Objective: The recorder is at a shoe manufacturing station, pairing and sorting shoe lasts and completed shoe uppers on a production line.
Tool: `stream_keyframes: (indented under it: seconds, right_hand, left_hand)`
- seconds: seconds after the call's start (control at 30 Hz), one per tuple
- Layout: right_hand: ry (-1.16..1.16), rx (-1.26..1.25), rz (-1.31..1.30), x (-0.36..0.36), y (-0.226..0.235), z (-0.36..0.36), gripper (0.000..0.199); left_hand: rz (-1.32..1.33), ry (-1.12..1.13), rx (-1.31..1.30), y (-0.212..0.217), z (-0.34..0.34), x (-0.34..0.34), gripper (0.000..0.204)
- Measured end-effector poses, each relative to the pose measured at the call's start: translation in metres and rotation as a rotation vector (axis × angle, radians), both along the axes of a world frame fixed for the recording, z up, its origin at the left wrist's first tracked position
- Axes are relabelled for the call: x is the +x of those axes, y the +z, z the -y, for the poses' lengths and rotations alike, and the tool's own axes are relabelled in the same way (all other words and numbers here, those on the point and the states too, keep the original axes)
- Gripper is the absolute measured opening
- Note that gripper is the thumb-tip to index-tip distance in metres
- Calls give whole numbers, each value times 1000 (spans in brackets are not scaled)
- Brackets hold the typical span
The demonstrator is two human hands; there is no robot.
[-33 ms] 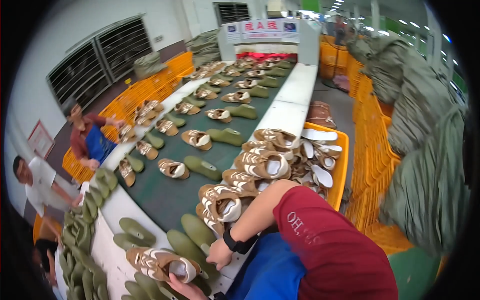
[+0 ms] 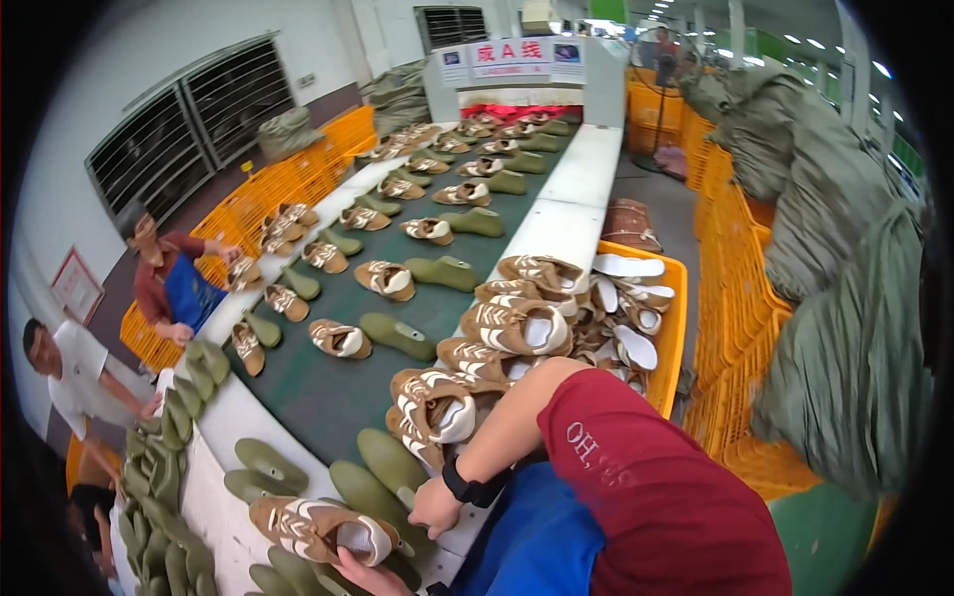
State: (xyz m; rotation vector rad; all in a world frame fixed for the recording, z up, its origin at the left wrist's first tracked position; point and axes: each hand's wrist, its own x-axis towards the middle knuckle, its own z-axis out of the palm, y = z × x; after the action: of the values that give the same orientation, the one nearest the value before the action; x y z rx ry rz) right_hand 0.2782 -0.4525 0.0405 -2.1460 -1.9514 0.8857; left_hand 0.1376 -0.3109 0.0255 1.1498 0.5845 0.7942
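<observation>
My left hand point(image 2: 370, 574) grips a brown shoe with white stripes point(image 2: 310, 526) at its heel, with a finger at the white-lined opening. The shoe lies tilted over green shoe lasts, its toe to the left. Just to the right, my right hand point(image 2: 435, 507) is closed against the end of a green last point(image 2: 390, 459); a second last point(image 2: 370, 497) lies beside it. What its fingers hold, if anything, is hidden. Further lasts point(image 2: 270, 462) rest on the white ledge to the left. Stacked brown shoes point(image 2: 437, 407) stand just beyond my right forearm.
A dark green conveyor point(image 2: 298, 382) carries paired shoes and lasts from a machine opening point(image 2: 517, 99). At right stands a yellow crate point(image 2: 676, 328) of insoles and shoes, then orange crates point(image 2: 735, 368) with green sacks. Two people point(image 2: 184, 278) point(image 2: 84, 372) stand along the left side.
The whole view has shifted slightly, so the scene sits a little further left. Both hands keep their places on the shoe and beside the last.
</observation>
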Motion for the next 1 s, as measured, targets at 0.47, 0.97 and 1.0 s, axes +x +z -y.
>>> stream_keyframes:
  seconds: [0.47,0.97,1.0]
  right_hand:
    - [-615,180,-500,185,49,-41,18]
    - [-756,264,-262,289,93,-111,16]
    - [-606,472,-22,294,77,-109,18]
  left_hand:
    - [151,-58,-30,-24,-15,7,44]
    - [46,-59,76,-15,-8,-5,54]
    - [44,-64,79,-15,-7,-4,54]
